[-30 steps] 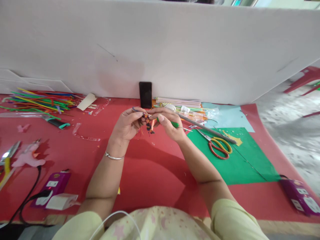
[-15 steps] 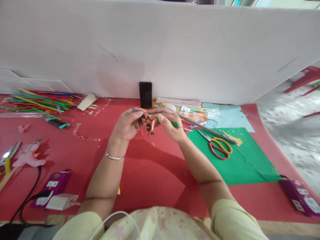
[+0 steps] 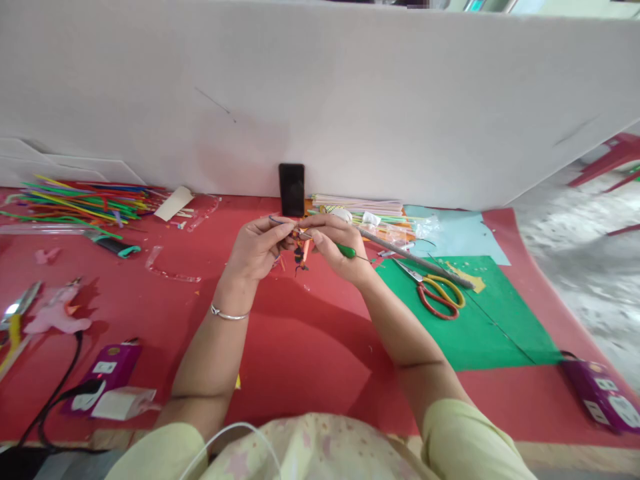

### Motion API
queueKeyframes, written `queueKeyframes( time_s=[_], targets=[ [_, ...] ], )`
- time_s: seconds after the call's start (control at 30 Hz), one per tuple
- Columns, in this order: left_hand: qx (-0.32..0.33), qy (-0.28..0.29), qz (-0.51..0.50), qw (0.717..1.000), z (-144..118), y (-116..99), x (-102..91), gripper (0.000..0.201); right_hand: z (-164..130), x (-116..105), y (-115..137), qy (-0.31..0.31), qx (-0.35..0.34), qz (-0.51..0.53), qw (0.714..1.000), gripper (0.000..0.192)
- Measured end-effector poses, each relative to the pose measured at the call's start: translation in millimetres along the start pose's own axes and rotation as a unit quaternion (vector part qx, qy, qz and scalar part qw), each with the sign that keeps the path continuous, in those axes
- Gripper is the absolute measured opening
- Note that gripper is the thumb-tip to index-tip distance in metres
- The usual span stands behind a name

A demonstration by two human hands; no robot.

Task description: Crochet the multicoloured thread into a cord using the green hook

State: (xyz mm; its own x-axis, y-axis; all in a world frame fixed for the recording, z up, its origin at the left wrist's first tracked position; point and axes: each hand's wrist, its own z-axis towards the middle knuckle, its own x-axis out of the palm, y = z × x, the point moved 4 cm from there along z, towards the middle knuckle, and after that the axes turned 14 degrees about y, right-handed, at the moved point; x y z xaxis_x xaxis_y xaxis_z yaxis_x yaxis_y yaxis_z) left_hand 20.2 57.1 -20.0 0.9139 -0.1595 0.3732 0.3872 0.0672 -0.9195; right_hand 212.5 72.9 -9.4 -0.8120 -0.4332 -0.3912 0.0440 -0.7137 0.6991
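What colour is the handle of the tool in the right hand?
The handle is green; it shows best in the head view.

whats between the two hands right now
In the head view, a small dark-and-orange piece is between the left hand and the right hand.

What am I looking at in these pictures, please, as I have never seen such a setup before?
There is no machine here: someone works bare-handed, wearing a single camera on the head that looks forward and down. The left hand pinches a small dark-and-orange piece. The right hand has a green-handled tool in its grip; the tool's far end is hard to make out among the fingers. On the red tabletop lie a pink glue gun, a pile of thin coloured strands and, on a green sheet, scissors with red and yellow handles. A smartphone leans against the white panel.
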Motion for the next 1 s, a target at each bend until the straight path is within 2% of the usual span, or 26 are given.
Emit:
queueKeyframes(
  time_s=[0.1, 0.2, 0.27, 0.4, 0.57, 0.67, 0.77, 1.0],
  targets=[
    [0.005, -0.007, 0.027, 1.000, 0, 0, 1.7, 0.035, 1, 1, -3, -0.014, 0.024, 0.040, 0.999, 0.047],
    [0.018, 0.007, 0.018, 1.000, 0, 1, 3.3, 0.037, 2, 6, -11, -0.033, 0.087, 0.146, 0.985, 0.049],
    [0.020, 0.019, 0.000, 1.000, 0, 2, 3.5, 0.039, 2, 13, -20, -0.052, 0.138, 0.242, 0.959, 0.050],
    [0.014, 0.044, -0.020, 0.999, -1, 2, 4.3, 0.038, 3, 29, -34, -0.071, 0.219, 0.411, 0.882, 0.053],
    [0.005, 0.058, -0.031, 0.998, -1, -1, 8.1, 0.030, 5, 35, -37, -0.099, 0.275, 0.509, 0.810, 0.031],
    [0.003, 0.055, -0.027, 0.998, -1, -1, 9.2, 0.029, 5, 35, -37, -0.114, 0.288, 0.537, 0.785, 0.027],
    [0.004, 0.031, -0.020, 0.999, 0, 1, 6.8, 0.029, 5, 33, -36, -0.114, 0.285, 0.524, 0.795, 0.031],
    [0.016, -0.036, 0.003, 0.999, 0, -1, 1.4, 0.035, 1, 17, -35, -0.120, 0.243, 0.354, 0.895, 0.047]
  ],
)
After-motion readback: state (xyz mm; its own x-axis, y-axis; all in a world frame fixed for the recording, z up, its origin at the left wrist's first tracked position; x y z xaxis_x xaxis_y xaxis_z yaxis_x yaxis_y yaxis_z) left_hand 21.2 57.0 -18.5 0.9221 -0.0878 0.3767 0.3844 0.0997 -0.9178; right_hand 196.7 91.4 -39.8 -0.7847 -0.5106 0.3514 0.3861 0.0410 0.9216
